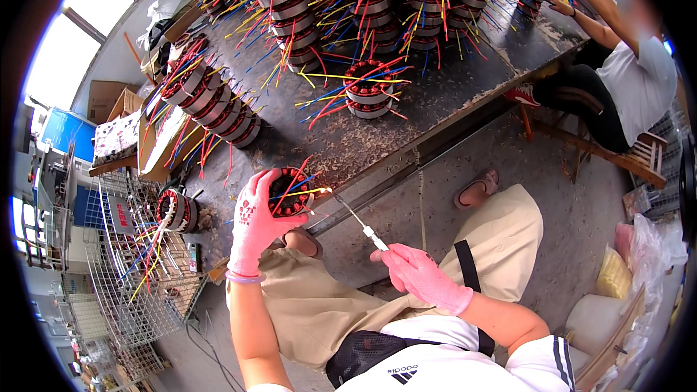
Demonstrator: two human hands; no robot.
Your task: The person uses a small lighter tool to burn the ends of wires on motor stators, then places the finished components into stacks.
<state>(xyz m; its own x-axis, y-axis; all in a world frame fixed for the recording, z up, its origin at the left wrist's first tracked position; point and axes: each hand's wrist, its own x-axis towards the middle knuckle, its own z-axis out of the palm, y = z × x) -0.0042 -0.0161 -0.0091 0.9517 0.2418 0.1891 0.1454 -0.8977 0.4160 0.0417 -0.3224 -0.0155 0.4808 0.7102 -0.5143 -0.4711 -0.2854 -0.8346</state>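
Observation:
My left hand (254, 221), in a pink glove, grips a motor stator (292, 207) by its side, near the table edge. Red, yellow and blue wire leads stick out of the stator's ring of red windings. In my right hand (425, 276), also pink-gloved, is a slim white-handled tool (374, 238) with a thin metal stem. A small bright orange glow, like a flame, shows where the stem's tip meets the end of a yellow lead. Left of my left hand, another stator (176, 210) with light-coloured lacing lies on its side.
Stacked stators (290, 25) with loose leads fill the far part of the dark worktable (290, 131). A leaning stator stack (214, 105) stands left; a short one (369, 91) sits mid-table. A wire rack (109, 247) is at left. Another person (632, 80) sits at far right.

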